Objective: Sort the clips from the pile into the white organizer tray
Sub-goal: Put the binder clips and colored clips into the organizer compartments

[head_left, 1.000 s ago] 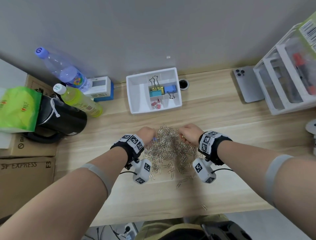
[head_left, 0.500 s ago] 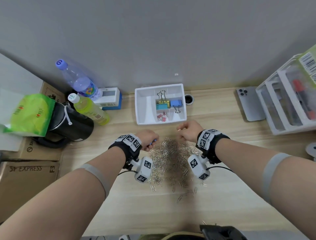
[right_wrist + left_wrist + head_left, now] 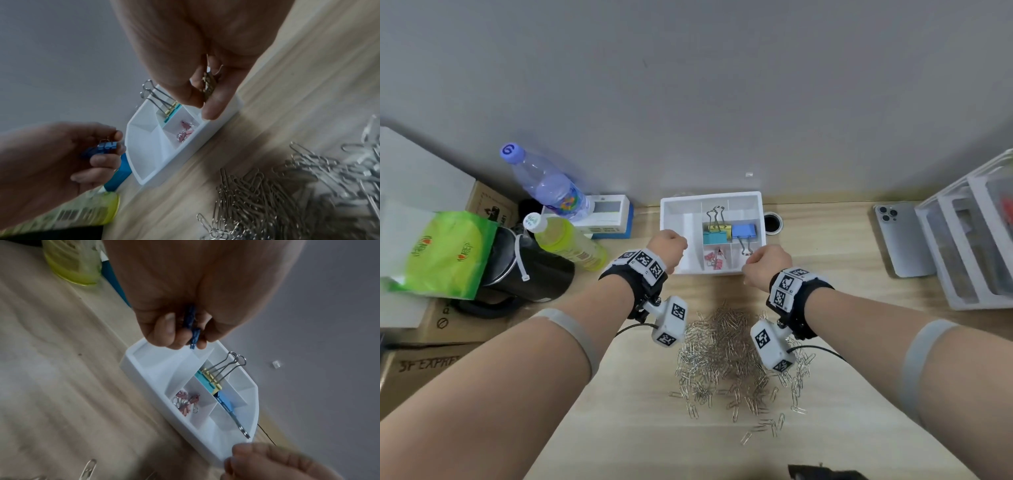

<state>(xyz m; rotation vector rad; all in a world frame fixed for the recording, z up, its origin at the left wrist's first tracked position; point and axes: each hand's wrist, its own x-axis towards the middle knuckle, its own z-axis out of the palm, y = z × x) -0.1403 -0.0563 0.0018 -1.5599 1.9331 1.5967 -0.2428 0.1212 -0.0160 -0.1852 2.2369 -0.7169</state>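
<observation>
The white organizer tray point(image 3: 676, 205) point(image 3: 144, 369) point(image 3: 144, 162) stands by the wall, holding large yellow, teal and blue binder clips point(image 3: 743, 230) and small pink clips point(image 3: 714, 259). My left hand point(image 3: 667, 247) point(image 3: 185, 337) hovers at the tray's left edge and pinches small blue binder clips point(image 3: 193, 331) point(image 3: 107, 145). At the tray's front right corner my right hand point(image 3: 767, 263) point(image 3: 205, 100) pinches small gold binder clips point(image 3: 208, 86). A pile of silver paper clips point(image 3: 726, 356) point(image 3: 277, 194) lies on the desk behind both wrists.
Left of the tray are a yellow-green bottle point(image 3: 571, 245), a clear bottle point(image 3: 544, 181), a white and blue box point(image 3: 609, 216), a black kettle point(image 3: 524, 270) and cardboard boxes. A phone point(image 3: 900, 240) and a white drawer unit point(image 3: 972, 236) sit at right. A round desk hole point(image 3: 772, 223) adjoins the tray.
Both hands have left the paper clip pile and moved forward to the tray, each carrying small binder clips. The camera view has tilted upward.
</observation>
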